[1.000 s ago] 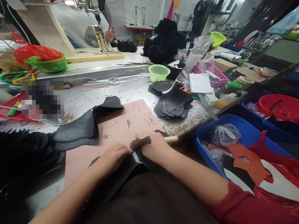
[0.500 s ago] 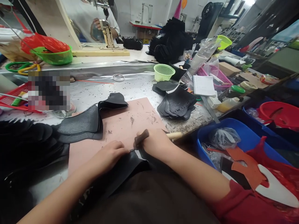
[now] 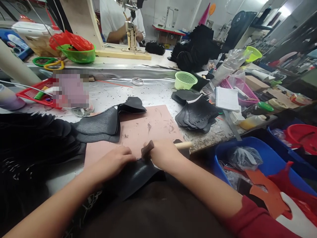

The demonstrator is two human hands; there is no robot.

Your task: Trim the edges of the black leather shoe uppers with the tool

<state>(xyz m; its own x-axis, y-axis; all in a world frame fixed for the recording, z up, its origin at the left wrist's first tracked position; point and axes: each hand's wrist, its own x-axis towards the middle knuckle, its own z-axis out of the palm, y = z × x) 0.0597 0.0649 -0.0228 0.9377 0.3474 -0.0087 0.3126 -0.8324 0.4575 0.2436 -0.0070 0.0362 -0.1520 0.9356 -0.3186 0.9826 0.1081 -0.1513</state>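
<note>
Black piece [image 3: 135, 178]: we're seemingly partway
Right hand [image 3: 162, 154] is gripping a hammer [image 3: 147, 149]; left hand's [image 3: 119, 160] hold, we can't tell.

There lay the black sheet [image 3: 137, 177], smooth, faintly shiny, lower edge slanting, and right by its top, the hammer [image 3: 147, 149], dark head tilted, pale handle [image 3: 184, 144] rightward!

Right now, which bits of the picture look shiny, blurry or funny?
In the head view, the metal tabletop shines palely and the black piece by the left hand has a soft sheen; in that head view, the black stack blends into darkness, a blocky patch covers something by the red basket, and the far-right background looks soft.
</note>
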